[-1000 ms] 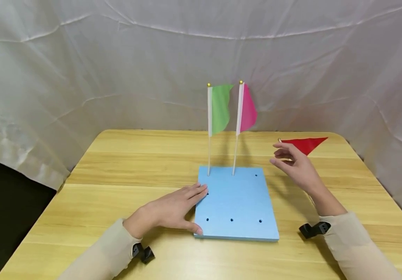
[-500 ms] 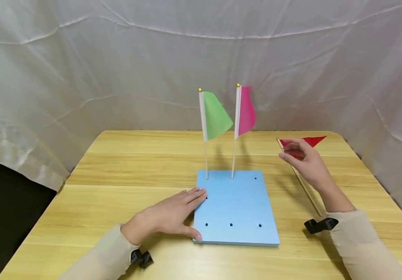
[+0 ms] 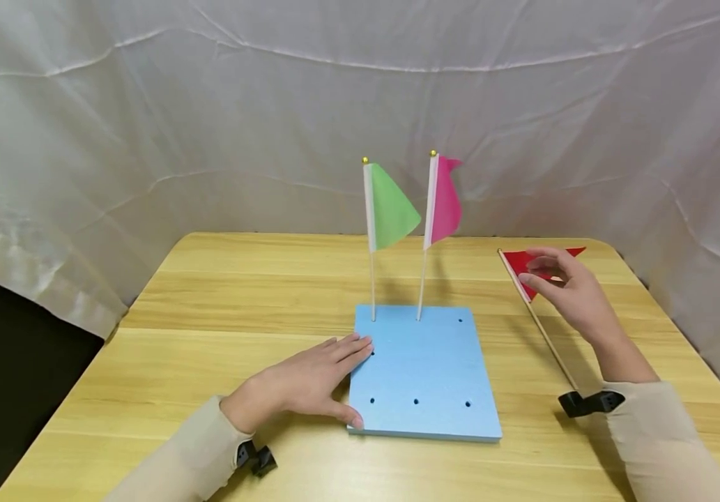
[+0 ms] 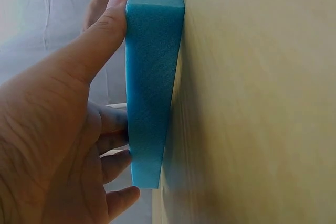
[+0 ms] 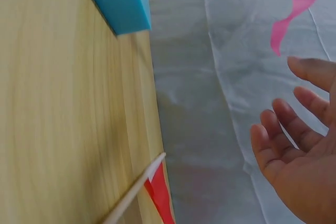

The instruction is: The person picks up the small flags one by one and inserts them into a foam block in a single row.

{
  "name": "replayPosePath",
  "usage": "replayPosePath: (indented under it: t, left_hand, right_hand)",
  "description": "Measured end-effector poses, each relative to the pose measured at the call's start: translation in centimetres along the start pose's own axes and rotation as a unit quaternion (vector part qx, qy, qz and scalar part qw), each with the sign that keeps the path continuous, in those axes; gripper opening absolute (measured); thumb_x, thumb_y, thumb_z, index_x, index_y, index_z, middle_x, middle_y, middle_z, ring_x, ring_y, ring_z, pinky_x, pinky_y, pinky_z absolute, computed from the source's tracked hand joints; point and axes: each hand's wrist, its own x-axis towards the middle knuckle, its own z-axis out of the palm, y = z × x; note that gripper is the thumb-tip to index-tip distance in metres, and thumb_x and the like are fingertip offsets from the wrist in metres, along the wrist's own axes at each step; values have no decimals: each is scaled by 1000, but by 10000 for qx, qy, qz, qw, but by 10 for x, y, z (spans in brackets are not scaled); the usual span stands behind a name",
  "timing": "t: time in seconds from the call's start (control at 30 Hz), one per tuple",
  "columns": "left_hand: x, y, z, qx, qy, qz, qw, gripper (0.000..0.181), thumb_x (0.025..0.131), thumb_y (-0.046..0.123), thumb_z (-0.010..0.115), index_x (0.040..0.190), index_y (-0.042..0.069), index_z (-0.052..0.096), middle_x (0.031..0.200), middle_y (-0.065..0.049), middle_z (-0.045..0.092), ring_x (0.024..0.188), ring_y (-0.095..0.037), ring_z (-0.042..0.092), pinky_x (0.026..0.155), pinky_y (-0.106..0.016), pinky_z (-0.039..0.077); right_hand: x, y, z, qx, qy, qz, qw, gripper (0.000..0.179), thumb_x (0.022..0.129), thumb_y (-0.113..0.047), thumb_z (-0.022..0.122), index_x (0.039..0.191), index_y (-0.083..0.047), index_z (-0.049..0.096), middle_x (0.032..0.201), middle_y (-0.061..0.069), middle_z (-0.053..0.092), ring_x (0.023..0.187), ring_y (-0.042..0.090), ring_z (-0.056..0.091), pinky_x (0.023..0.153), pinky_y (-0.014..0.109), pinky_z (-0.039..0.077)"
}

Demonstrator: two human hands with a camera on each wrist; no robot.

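A blue foam board (image 3: 422,362) with several small holes lies flat on the table. My left hand (image 3: 309,376) rests on its left edge, fingers spread over the top and thumb at the near corner; the left wrist view shows the thumb (image 4: 107,27) against the board's upper edge. Upright in the board's far holes stand a green flag (image 3: 391,209) and a pink flag (image 3: 446,206). On the table to the right lies a red flag (image 3: 518,261), its stick slanting toward me. My right hand (image 3: 569,293) hovers over the red cloth with fingers loosely bent, holding nothing.
The wooden table (image 3: 240,279) reaches back to a pale hanging cloth (image 3: 309,111) behind and at both sides. A dark area (image 3: 14,383) shows past the table's left edge. Each sleeve carries a small black wrist camera.
My right hand has moved right, from beside the red flag's tip to over its cloth, uncovering more of the stick. The green flag's cloth has swung wider open. My left hand stays on the board.
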Motion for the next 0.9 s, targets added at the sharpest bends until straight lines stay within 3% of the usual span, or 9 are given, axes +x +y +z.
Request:
replayPosePath:
  t: [0.3,0.67,0.9]
  left_hand:
    - [2,1,-3,210,37,-36,9998,113,77,84,46,159,13,13,163,-3,12,149,-20,8,120,-38,14]
    - [5,1,-3,249,91,94,9996,113,78,83,47,159,14,11,164,-5,6,149,-21,5,120,-40,15]
    - [4,2,-1,160,0,40,9999,113,78,83,47,159,15,9,164,-3,4,149,-20,3,120,-42,15]
  right_hand:
    - [3,20,-16,-174,-568,24,9982,47,93,-23,70,134,-7,52,119,10,56,98,4,53,78,5,45]
    - [-2,43,-33,-620,-1279,14,9898,51,93,-24,70,135,-2,51,126,20,54,109,31,51,76,9,46]
    - [-4,55,-34,-734,-1671,204,9830,55,92,-26,71,136,-2,48,125,22,53,112,39,51,79,15,47]
